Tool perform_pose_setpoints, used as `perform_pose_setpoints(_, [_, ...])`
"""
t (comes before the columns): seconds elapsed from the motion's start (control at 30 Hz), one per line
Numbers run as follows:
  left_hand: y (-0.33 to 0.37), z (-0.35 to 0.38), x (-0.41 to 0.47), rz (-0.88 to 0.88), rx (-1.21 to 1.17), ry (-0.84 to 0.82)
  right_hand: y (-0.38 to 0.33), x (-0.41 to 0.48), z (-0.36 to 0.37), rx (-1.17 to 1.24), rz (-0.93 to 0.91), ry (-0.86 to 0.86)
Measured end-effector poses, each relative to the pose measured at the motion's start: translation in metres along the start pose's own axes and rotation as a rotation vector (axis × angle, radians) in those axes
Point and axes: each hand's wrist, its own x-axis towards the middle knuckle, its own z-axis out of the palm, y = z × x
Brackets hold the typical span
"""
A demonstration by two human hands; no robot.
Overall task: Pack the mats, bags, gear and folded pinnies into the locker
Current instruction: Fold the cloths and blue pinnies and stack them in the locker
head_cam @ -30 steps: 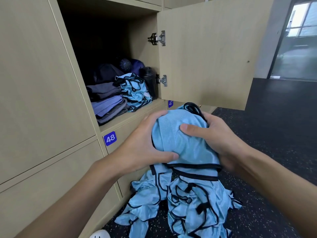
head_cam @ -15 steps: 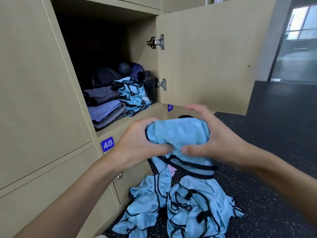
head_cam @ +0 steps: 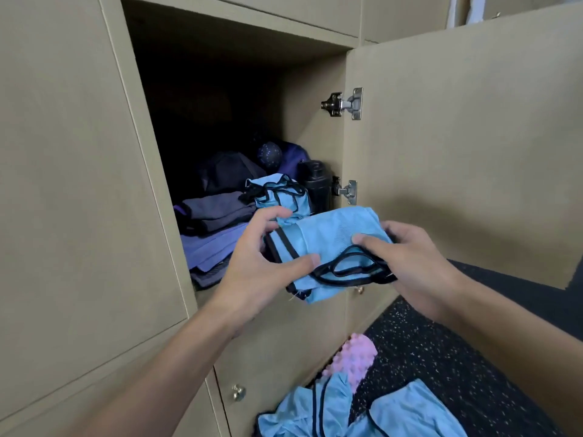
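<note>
While the fingers (head_cam: 303,263) of the left hand (head_cam: 258,266) and right hand (head_cam: 419,266) pinch a folded pinny (head_cam: 331,234) by its ends, it has risen from above the floor pile (head_cam: 315,411) to the front edge of the locker (head_cam: 312,121), nearly stowed. Inside sit mats (head_cam: 214,225), bags (head_cam: 230,171), a bottle (head_cam: 315,184) and another pinny (head_cam: 277,193); a roller (head_cam: 356,361) waits below.

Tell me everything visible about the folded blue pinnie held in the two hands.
The folded pinnie is light blue, mesh-like fabric with black trim; black edging loops hang at its near edge. Folded into a compact bundle, it is held before the open locker. The left hand grips its left end, the right hand its right end, thumbs on top.
</note>
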Motion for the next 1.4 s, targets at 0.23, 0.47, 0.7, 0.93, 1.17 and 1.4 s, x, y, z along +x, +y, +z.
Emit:
perform_pose_setpoints(0.23, [-0.015, -0.002, 0.079, 0.112, 0.22, 0.123, -0.009, 0.087, 0.036, -0.043, -0.248, 0.06])
perform_pose_setpoints(0.47, [-0.026, -0.031, 0.152, 0.166, 0.312, 0.212, -0.024, 0.167, 0.076, -0.18, -0.375, 0.022])
perform_pose_setpoints(0.7, [-0.056, -0.039, 0.204, 0.124, 0.498, 0.224, -0.009, 0.227, 0.104, -0.476, -0.427, -0.052])
perform_pose_setpoints(0.93, [-0.089, -0.031, 0.205, 0.187, 1.089, 0.388, 0.014, 0.247, 0.096, -1.099, -0.745, -0.032])
perform_pose_setpoints(1.17, [-0.097, -0.034, 0.203, 0.176, 1.136, 0.286, 0.022, 0.258, 0.092, -1.165, -0.662, -0.104])
perform_pose_setpoints(1.4, [-0.102, -0.032, 0.202, 0.086, 1.221, 0.23, 0.023, 0.262, 0.091, -1.344, -0.634, -0.165])
